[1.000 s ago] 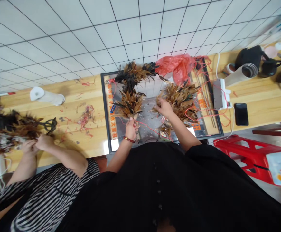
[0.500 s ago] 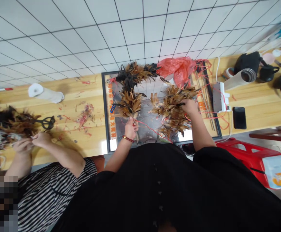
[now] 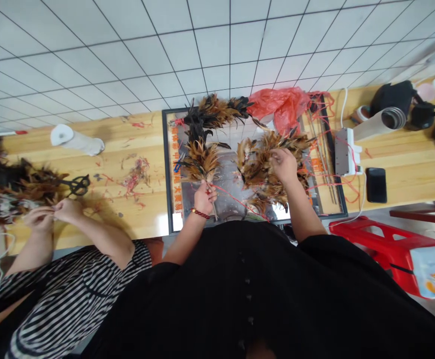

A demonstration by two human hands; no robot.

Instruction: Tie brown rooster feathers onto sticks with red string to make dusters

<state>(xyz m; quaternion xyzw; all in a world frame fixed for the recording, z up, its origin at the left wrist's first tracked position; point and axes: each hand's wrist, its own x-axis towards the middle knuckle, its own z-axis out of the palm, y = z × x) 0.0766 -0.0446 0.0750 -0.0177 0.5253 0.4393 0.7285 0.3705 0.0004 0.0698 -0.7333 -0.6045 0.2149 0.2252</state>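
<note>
My left hand (image 3: 204, 198), a beaded bracelet at its wrist, is closed round the base of a bunch of brown and black feathers (image 3: 201, 162) that fans away from me. A thin stick end (image 3: 216, 212) shows below the hand, and a red string (image 3: 235, 198) runs from it to the right. Over a loose pile of brown feathers (image 3: 256, 167), my right hand (image 3: 285, 165) has its fingers bent together. What they pinch, if anything, is too small to make out. More black and brown feathers (image 3: 217, 110) lie behind the bunch, forming one long feathered piece with it.
A dark-framed board (image 3: 167, 199) lies under the work. Behind are a red plastic bag (image 3: 277, 104), a power strip (image 3: 346, 149) and a phone (image 3: 376, 185). Left, a co-worker's hands (image 3: 55, 214) hold feathers beside black scissors (image 3: 77, 185). A paper roll (image 3: 77, 139) and scraps (image 3: 137, 177) lie between.
My right hand has shifted left and up across the feather pile, its fingers now showing above the feathers. The left hand keeps its grip on the bunch. The view has turned slightly.
</note>
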